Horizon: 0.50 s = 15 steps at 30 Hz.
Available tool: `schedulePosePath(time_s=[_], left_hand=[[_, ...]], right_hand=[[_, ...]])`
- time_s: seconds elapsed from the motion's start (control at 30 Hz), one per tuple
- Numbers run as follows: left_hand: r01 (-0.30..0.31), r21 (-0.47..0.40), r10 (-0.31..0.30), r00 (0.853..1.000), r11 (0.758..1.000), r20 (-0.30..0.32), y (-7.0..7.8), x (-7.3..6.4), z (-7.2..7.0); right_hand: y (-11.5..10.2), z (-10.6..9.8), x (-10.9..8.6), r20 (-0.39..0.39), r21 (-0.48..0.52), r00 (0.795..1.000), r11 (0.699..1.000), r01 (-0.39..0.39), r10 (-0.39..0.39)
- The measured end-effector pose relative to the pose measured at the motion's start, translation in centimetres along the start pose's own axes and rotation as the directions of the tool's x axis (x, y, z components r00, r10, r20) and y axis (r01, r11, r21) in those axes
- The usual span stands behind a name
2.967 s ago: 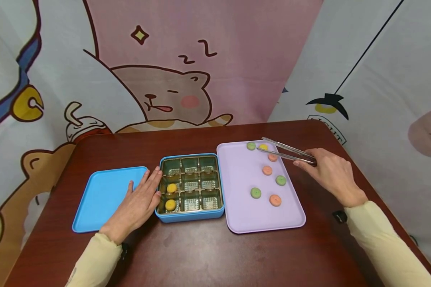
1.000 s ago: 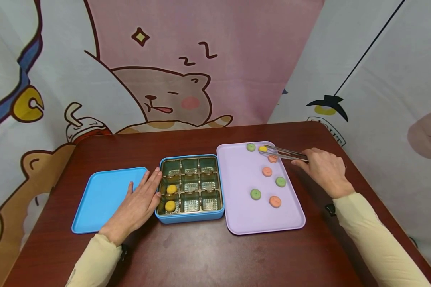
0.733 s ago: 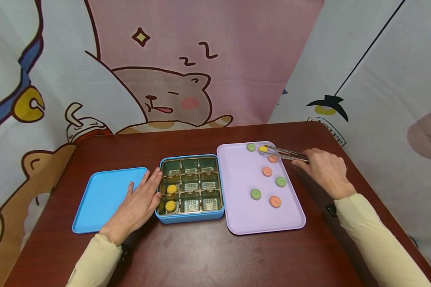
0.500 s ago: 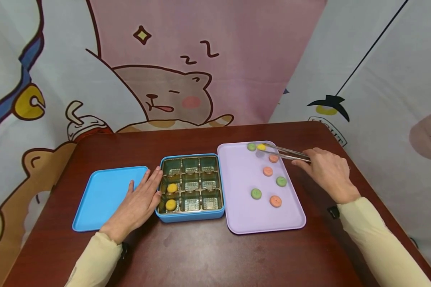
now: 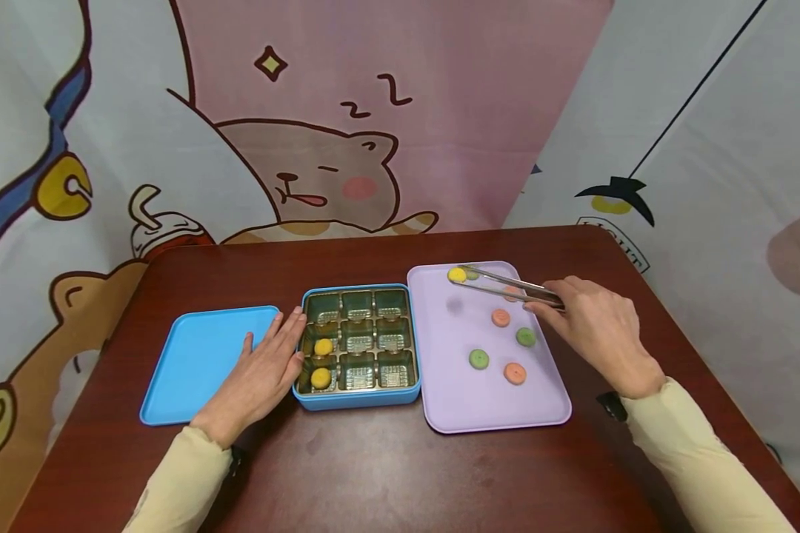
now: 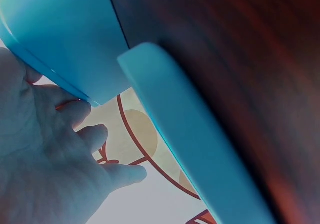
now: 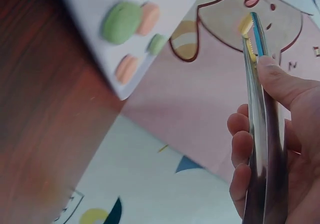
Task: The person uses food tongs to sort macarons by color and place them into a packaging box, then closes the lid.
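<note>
One ylw disc (image 5: 456, 275) in tongs (image 7: 261, 134), beyond R fingers (image 7: 242, 146) clamped on them; L fingers (image 5: 283, 335) straight.

Pale yellow sleeves (image 5: 700, 460), black wrist gear (image 5: 612, 406)

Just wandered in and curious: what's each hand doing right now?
Left hand: open, fingers against the blue box.
Right hand: closed around metal tongs, which grip a yellow piece.
</note>
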<state>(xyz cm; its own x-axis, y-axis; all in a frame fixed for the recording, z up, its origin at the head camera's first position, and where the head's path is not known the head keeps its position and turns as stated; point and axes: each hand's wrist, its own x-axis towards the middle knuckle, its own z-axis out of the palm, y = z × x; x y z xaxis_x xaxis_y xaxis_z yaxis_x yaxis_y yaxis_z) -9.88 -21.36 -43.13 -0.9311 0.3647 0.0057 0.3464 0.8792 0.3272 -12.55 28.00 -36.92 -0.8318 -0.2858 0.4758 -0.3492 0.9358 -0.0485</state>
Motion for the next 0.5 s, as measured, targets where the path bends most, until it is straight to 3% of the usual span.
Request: schedulePosePath(time_s=[0.23,0.5], left_hand=[[-0.004,-0.001,0.004,1.0,1.0,-0.001,0.0,0.0,0.0],[-0.002,-0.008,0.002,1.0,1.0,-0.001,0.0,0.0,0.0]], right_hand=[[-2.1,-0.6,0.7,-0.017,0.03,0.999,0.998,0.048,-0.047],[-3.9,-0.8,1.5,-0.106,0.073,0.987,0.988,0.132,-0.124]])
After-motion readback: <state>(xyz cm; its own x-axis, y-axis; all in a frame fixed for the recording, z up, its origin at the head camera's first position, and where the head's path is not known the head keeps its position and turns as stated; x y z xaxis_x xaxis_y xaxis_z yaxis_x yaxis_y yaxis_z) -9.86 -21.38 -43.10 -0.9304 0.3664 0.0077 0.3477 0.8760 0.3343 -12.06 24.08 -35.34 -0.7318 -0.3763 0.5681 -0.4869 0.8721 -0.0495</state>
